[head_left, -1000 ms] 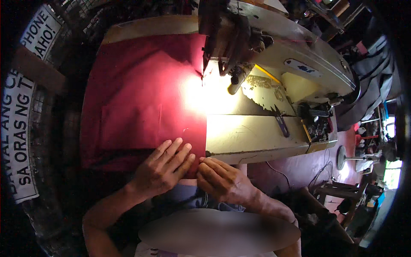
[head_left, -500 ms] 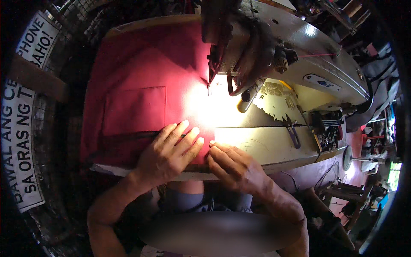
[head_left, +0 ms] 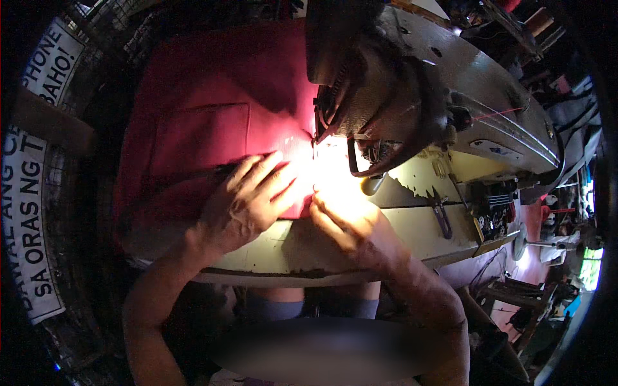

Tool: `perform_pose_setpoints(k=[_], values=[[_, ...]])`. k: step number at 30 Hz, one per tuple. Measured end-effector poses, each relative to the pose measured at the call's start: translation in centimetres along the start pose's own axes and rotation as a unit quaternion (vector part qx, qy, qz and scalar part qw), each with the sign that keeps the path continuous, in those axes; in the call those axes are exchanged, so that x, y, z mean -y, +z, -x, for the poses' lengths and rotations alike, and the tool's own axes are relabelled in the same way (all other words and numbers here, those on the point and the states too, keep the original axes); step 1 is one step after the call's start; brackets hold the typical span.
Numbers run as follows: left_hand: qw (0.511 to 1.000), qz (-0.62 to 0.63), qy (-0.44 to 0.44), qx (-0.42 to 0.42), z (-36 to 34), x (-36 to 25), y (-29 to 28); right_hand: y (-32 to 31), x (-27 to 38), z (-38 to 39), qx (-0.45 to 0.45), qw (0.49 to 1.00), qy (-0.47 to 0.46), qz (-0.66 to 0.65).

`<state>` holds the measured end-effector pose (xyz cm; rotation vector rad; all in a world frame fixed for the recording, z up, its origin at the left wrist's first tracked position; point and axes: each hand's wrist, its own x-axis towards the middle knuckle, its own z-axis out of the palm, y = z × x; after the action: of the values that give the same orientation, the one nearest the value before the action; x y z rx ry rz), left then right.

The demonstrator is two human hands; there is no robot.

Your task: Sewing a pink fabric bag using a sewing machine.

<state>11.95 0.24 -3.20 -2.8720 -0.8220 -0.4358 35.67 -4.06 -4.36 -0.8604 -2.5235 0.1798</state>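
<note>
Head view. A red cloth (head_left: 193, 138) lies across the left and centre of the frame, its right edge running up to the needle area (head_left: 314, 145) of a sewing machine (head_left: 476, 90) at upper right. The left hand (head_left: 248, 199), at centre, rests flat on the cloth, fingers extended and gripping nothing. The right hand (head_left: 347, 219), just right of it, appears to pinch the cloth's right edge between thumb and fingers; glare blurs the exact contact. A pair of dark snips (head_left: 441, 217) lies apart on the pale table (head_left: 277, 251), at right. The step in hand is judged to be guiding this edge beneath the needle. For good execution, the left palm should press only lightly, keeping the cloth smooth without dragging it; the right fingers should hold the edge straight, release before nearing the needle, and regrip lower. Pulling would risk uneven stitches or a bent needle.
</note>
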Motion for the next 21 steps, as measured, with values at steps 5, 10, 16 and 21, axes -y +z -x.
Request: perform_pose_setpoints(k=[5, 10, 16, 21], values=[[1.0, 0.012, -0.007, 0.018, -1.0, 1.3, 0.1, 0.9, -1.6, -0.3, -0.003, 0.999, 0.025, 0.047], [0.998, 0.048, 0.004, 0.033, -1.5, 1.9, -0.8, 1.9, -2.2, -1.0, -0.094, 0.995, 0.043, 0.01], [0.982, 0.176, 0.071, 0.013, -1.5, 1.3, -0.9, -0.6, -1.4, 0.5, 0.04, 0.967, 0.19, -0.166], [0.985, 0.164, 0.061, 0.005, -1.5, 1.2, 0.0, -0.3, -2.9, 0.8, -0.104, 0.851, 0.396, -0.328]])
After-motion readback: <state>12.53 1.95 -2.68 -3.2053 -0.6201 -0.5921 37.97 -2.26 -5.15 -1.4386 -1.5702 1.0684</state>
